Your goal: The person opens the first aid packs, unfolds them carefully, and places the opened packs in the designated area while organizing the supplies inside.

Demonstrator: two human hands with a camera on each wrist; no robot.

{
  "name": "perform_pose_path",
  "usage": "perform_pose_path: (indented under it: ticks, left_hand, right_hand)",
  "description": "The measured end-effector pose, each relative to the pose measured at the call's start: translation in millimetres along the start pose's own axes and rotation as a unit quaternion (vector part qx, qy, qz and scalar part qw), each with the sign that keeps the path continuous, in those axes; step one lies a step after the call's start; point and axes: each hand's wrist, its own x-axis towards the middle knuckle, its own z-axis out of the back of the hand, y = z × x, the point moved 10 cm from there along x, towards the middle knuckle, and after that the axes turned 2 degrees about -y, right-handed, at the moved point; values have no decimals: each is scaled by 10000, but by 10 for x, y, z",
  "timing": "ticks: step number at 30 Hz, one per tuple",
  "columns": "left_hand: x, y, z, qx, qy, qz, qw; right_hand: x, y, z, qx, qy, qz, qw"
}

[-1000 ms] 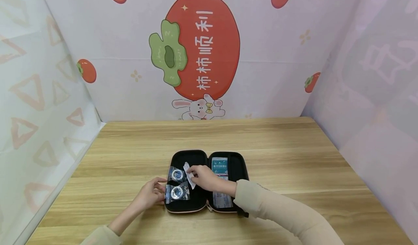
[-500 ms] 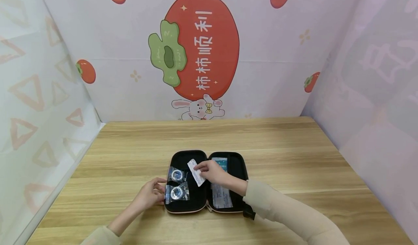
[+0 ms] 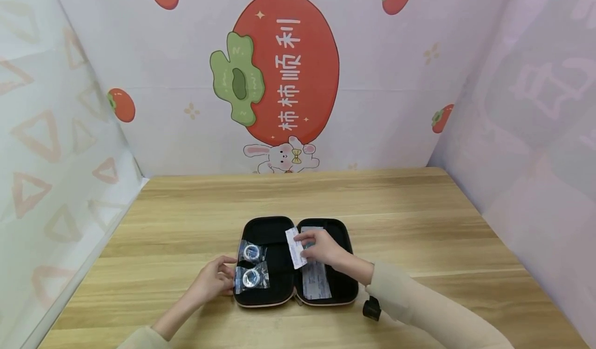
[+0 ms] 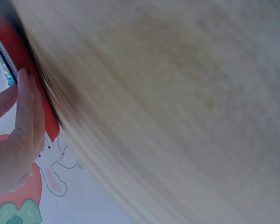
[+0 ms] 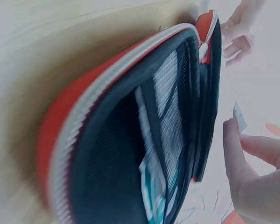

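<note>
A zippered case (image 3: 263, 233) lies unfolded on the table, black inside and red outside. Two clear-wrapped rolls of tape (image 3: 251, 278) are in its left half. Slim sachets (image 3: 316, 282) fill a strip of the right half. My right hand (image 3: 321, 246) pinches a small white printed packet (image 3: 296, 251) between thumb and fingers, over the fold of the case. The right wrist view shows the packet's edge (image 5: 239, 116) at the fingertips. My left hand (image 3: 213, 281) touches the case's left side, its fingers (image 4: 25, 105) lying straight along the red outer wall.
The wooden table (image 3: 419, 225) spreads around the case. A printed cloth backdrop (image 3: 372, 121) rises at its far edge, with cloth walls on both sides. A small black object (image 3: 371, 308) hangs by the right sleeve.
My right hand has carried the white packet rightward, from the case's left half to over the fold. The left hand has stayed at the case's left edge.
</note>
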Motion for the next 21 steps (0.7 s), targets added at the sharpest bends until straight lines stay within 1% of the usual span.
perform_pose_path:
  ticks: [2, 5, 8, 11, 21]
  left_hand:
    - [0, 9, -3, -16, 17, -12, 10000]
    - [1, 13, -5, -33, 34, -45, 10000]
    - [2, 13, -2, -40, 31, -52, 10000]
    - [-1, 9, 0, -33, 27, -56, 10000]
    - [-2, 1, -9, -37, 60, -112, 9999]
  right_hand:
    - [-29, -42, 82, -7, -92, -27, 10000]
    - [-69, -80, 201, 71, -185, 39, 9998]
    - [-107, -103, 302, 239, -175, 158, 9994]
    - [-137, -147, 395, 317, -172, 185, 9992]
    - [-200, -317, 617, 286, -297, 96, 9991]
